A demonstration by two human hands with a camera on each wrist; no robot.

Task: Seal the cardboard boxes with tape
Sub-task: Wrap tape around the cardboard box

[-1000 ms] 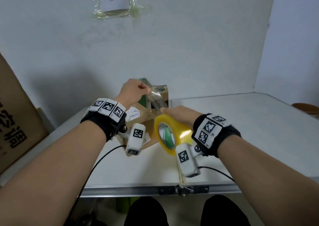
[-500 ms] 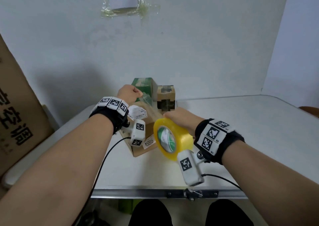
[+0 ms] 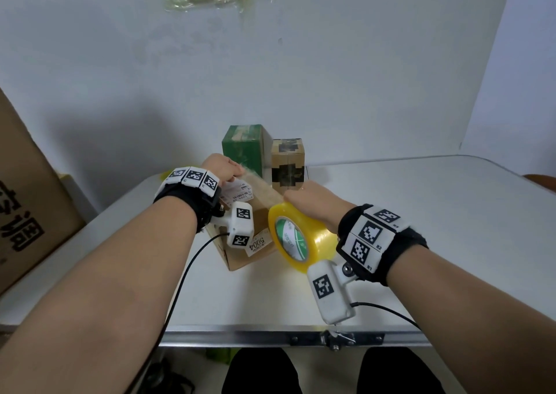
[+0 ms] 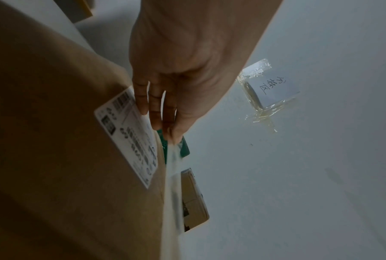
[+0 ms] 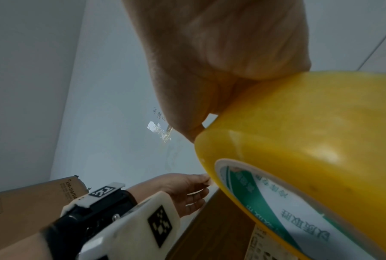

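The brown cardboard box (image 3: 240, 231) was sat on the white table (image 3: 421, 213), mostly hidden behind both wrists in the head view. The yellow tape roll (image 3: 298, 240) was gripped by the right hand (image 3: 313, 201), held just over the box's near right corner; how the fingers were wrapped couldn't really be made out. A stretch of clear tape (image 3: 261, 184) was pulled from the roll up to the left hand (image 3: 221, 168), pinched at its end by the fingertips (image 4: 174, 135). It was pretty blurry in the left wrist view. Two smaller boxes, a green box (image 3: 245, 149) and a tan box (image 3: 287, 165), were stood behind by the wall. The shipping label (image 4: 131, 137) was only partly readable.
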